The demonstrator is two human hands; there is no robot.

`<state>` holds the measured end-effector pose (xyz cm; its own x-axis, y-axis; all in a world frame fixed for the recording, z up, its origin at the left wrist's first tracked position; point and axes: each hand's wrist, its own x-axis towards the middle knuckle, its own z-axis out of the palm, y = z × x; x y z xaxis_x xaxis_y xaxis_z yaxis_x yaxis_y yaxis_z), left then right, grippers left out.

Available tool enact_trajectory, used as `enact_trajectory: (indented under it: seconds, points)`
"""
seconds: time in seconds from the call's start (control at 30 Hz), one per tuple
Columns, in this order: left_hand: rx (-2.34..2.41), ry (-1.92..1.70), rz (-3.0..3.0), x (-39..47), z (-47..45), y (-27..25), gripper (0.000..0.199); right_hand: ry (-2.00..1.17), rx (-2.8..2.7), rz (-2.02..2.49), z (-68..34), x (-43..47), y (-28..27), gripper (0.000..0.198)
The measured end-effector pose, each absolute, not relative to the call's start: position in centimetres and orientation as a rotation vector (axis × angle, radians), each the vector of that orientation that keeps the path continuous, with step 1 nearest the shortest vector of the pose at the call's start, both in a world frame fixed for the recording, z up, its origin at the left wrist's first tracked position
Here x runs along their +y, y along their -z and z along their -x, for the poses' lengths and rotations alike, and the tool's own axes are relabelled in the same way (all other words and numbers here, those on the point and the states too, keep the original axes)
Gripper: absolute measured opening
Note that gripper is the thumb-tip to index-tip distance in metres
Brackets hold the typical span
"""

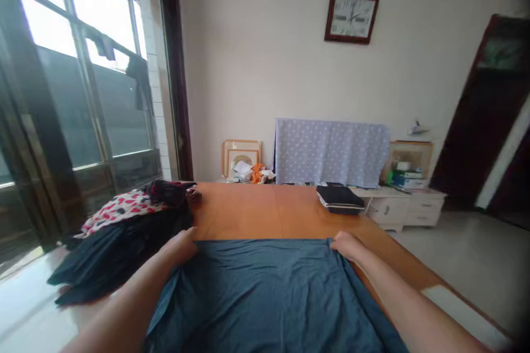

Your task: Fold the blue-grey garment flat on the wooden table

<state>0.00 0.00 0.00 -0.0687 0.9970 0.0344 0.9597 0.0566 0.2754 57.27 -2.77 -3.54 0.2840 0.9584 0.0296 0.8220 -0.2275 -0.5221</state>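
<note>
A dark teal cloth garment [269, 292] stretches between my two hands, its far edge pulled straight and its near part running out of the bottom of the view. At its far left corner my left hand [185, 244] is closed on the fabric. My right hand [345, 244] pinches the far right corner. Wrinkles run down the cloth from both corners. What kind of garment it is, I cannot tell. Beneath it lies the orange-brown table [244, 209].
Left of my left arm lies a heap of dark clothes [124, 248] with a red-and-white patterned piece [128, 207]. A folded dark stack [340, 198] sits at the table's far right. Behind stand a cloth-covered television shape [331, 151] and a white cabinet [414, 208].
</note>
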Motion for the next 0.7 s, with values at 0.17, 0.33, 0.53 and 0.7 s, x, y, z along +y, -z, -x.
enact_trajectory:
  seconds: [0.17, 0.33, 0.53, 0.7]
  points:
    - [2.173, -0.228, -1.898, 0.8, -0.1, -0.2, 0.02, -0.462, -1.551, 2.066, -57.1, -2.7, 4.0, 0.011]
    - [2.171, -0.337, -1.894, 0.3, -0.3, -0.1, 0.013, -0.501, -1.362, 1.977, -56.7, -3.5, 4.3, 0.004]
    - [2.164, -0.643, -1.693, -1.0, -1.6, 0.2, 0.012, -0.703, -1.096, 1.885, -56.2, -3.2, 4.1, 0.012]
    - [2.239, -0.694, -1.727, -1.2, -2.2, 0.0, 0.008, -0.829, -0.935, 1.77, -56.1, -2.7, 4.2, 0.023]
